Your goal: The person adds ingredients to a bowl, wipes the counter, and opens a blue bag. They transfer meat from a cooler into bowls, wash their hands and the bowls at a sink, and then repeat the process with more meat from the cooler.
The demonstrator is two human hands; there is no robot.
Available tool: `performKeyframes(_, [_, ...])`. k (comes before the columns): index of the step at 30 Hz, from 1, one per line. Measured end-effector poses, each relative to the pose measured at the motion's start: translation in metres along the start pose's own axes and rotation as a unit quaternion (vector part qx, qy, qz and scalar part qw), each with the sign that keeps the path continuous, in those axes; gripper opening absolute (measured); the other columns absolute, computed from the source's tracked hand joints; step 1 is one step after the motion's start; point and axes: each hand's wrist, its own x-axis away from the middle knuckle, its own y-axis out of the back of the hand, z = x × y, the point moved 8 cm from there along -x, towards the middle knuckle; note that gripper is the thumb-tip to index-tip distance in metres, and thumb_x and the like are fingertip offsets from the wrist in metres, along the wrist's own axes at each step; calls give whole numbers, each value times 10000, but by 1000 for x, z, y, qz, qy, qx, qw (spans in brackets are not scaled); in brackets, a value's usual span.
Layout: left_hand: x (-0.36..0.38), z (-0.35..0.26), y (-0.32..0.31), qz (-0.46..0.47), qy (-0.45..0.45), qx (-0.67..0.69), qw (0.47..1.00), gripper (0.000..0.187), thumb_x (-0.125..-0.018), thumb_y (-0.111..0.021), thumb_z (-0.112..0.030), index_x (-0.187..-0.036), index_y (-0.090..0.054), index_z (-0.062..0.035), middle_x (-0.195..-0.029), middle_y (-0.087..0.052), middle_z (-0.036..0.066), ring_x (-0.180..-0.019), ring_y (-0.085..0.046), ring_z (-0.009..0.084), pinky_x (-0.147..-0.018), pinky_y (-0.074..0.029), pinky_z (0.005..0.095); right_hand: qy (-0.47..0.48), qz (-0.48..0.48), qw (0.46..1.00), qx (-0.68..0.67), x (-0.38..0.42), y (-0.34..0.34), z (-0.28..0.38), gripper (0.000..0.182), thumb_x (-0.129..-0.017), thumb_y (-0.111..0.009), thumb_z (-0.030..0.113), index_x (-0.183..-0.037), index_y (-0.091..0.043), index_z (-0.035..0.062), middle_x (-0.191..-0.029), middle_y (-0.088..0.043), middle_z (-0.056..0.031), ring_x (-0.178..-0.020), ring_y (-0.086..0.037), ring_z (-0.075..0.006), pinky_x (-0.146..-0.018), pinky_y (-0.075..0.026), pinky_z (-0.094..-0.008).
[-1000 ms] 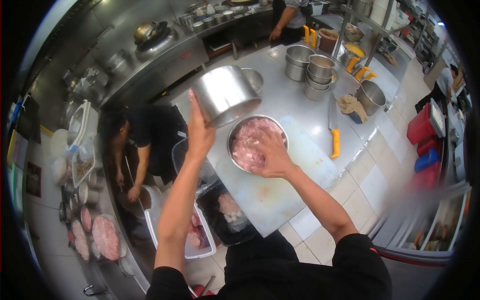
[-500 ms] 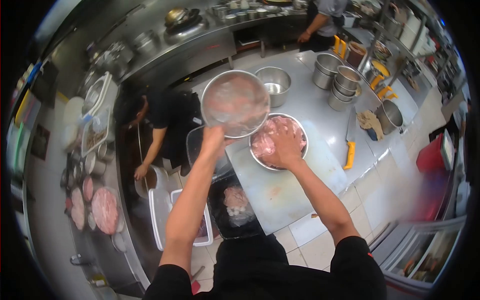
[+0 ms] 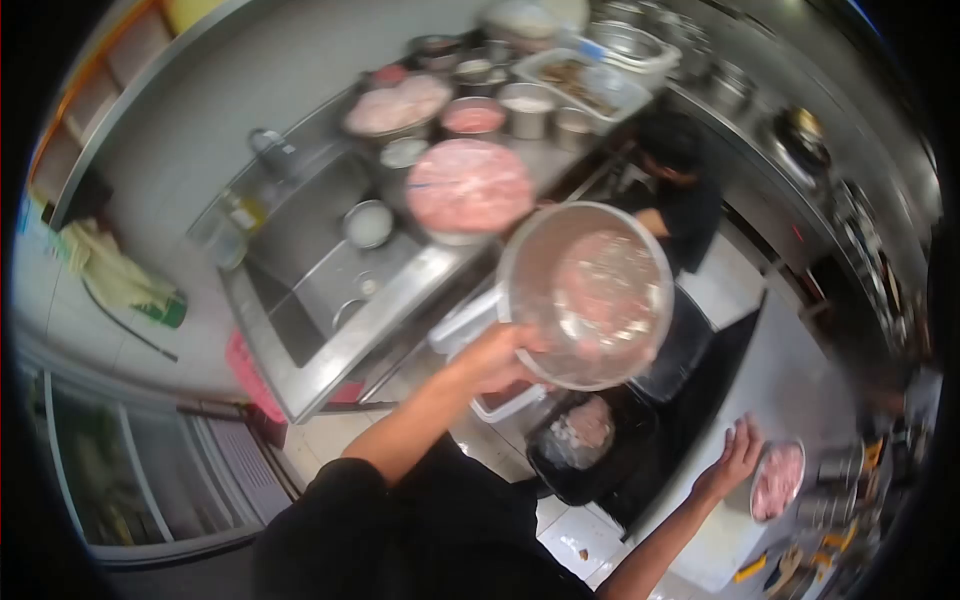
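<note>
My left hand (image 3: 503, 357) grips the rim of a round metal pot (image 3: 530, 275), tipped so that its inside faces me. Pinkish smears and a wet shine show on the pot's bottom. Off to the right, my right hand (image 3: 738, 455) is raised with its fingers apart and holds nothing. Just beside it, a metal bowl filled with raw meat (image 3: 777, 483) stands on the pale cutting board (image 3: 700, 535).
Left of the pot is a steel sink (image 3: 325, 265). A large bowl heaped with raw meat (image 3: 470, 187) stands on its counter. A person in black (image 3: 695, 205) bends beyond the pot. Below it, a bag of pale food (image 3: 580, 432) lies in a black bin.
The view has swung left toward the sink. My right hand has come off the meat in the bowl. The pot, still in my left hand, has moved away from that bowl.
</note>
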Motion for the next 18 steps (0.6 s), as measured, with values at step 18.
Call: performKeyframes(18, [126, -74, 589, -445, -63, 206, 869, 381, -849, -414, -131, -1190, -400, 38, -1034, -558, 225, -806, -626, 359, -638, -555, 440, 251, 481, 836, 79, 360, -860, 9, 621, -693, -641, 55, -1281, -440, 44, -1292, -458, -172, -1178, -438, -349, -974, -380, -436])
